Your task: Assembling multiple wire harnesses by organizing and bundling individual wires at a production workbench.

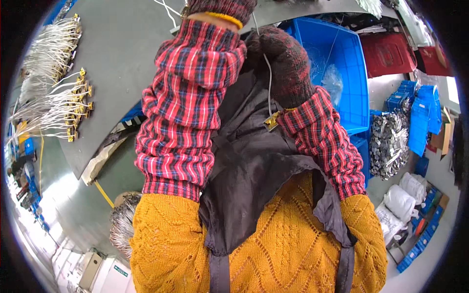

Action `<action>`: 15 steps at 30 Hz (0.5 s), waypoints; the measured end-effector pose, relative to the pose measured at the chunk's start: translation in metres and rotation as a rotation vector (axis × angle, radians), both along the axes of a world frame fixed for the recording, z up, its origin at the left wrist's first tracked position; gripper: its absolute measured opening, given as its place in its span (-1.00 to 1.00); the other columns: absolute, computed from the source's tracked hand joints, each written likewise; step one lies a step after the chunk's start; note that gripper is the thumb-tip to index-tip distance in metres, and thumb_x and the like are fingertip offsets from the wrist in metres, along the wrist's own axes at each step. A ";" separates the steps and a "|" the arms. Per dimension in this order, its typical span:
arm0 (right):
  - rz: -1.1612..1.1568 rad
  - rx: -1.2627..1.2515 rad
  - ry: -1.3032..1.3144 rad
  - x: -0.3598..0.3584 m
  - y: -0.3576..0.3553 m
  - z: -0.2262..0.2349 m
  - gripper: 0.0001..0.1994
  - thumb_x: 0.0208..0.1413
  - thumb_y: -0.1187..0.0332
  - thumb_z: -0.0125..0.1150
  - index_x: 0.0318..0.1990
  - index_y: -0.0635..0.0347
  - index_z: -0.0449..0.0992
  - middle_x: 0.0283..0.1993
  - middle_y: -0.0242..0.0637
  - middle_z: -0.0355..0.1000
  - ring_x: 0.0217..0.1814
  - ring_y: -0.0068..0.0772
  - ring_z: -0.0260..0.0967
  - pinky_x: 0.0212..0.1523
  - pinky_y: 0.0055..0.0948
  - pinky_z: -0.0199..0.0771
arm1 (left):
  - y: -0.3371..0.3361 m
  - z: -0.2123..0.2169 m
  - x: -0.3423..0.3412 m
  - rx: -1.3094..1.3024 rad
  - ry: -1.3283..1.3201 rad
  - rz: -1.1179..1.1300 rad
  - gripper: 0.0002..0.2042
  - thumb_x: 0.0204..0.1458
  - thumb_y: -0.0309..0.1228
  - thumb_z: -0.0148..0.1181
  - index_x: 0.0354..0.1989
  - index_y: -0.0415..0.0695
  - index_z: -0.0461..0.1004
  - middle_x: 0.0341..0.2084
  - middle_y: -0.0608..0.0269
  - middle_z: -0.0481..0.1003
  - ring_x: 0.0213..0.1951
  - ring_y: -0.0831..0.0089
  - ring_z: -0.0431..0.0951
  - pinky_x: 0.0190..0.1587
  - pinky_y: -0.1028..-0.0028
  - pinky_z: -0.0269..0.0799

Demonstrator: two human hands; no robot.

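Observation:
My right hand (288, 66), in a dark red-and-black knit glove, is closed beside the blue bin. A thin white cable (269, 80) passes through its curled fingers. From there the cable hangs down to a small gold-coloured metal connector (271, 121), which dangles by the wrist in front of my black apron (239, 171). My left hand (222, 6), gloved alike, reaches over the grey table (117, 44) at the top edge, its fingers cut off from view. White wires and a small metal part (176, 29) lie beside it.
Bundles of white cables with gold connectors (78, 105) lie along the table's left side. To the right, a blue bin (354, 83) holds clear plastic. Beyond are a red container (388, 53), a heap of grey-and-white parts (389, 144) and white sacks (403, 198).

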State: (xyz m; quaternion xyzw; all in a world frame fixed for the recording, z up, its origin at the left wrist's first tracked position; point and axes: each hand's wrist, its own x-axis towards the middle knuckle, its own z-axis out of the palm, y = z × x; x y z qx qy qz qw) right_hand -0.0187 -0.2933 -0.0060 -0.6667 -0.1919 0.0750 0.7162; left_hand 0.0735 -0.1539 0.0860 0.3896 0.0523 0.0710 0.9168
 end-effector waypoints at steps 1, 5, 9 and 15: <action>-0.029 0.126 0.064 -0.002 0.001 0.002 -0.82 0.24 0.53 0.02 -0.10 0.38 0.52 -0.15 -0.22 0.49 -0.14 -0.42 0.49 -0.12 -0.42 0.54 | -0.002 0.004 0.000 0.046 -0.013 -0.017 -0.82 0.21 -0.35 -0.04 -0.36 -0.13 0.46 -0.69 0.45 0.29 -0.76 0.62 0.17 -0.73 0.58 0.04; -0.007 0.200 0.154 -0.013 -0.005 0.013 -0.81 0.22 0.56 0.03 -0.07 0.36 0.50 -0.13 -0.20 0.50 -0.11 -0.40 0.50 -0.08 -0.39 0.57 | -0.008 0.012 -0.003 0.710 -0.282 0.150 -0.83 0.19 -0.38 -0.01 -0.30 -0.16 0.50 -0.65 0.38 0.38 -0.70 0.58 0.28 -0.65 0.58 0.20; -0.164 -0.018 0.113 -0.015 -0.008 0.012 -0.81 0.22 0.57 0.03 -0.05 0.37 0.48 -0.13 -0.17 0.49 -0.08 -0.36 0.51 -0.04 -0.34 0.60 | -0.017 0.019 0.000 0.258 -0.160 0.101 -0.85 0.16 -0.41 0.03 -0.33 -0.17 0.52 -0.61 0.33 0.45 -0.67 0.56 0.34 -0.63 0.55 0.25; -0.209 -0.259 -0.320 -0.019 -0.012 0.011 -0.76 0.26 0.42 0.02 -0.04 0.41 0.45 -0.16 -0.12 0.49 -0.07 -0.23 0.52 -0.06 -0.18 0.63 | -0.024 0.037 0.004 0.003 -0.007 0.072 -0.85 0.12 -0.39 0.10 -0.44 -0.13 0.50 -0.70 0.34 0.43 -0.75 0.48 0.31 -0.69 0.47 0.21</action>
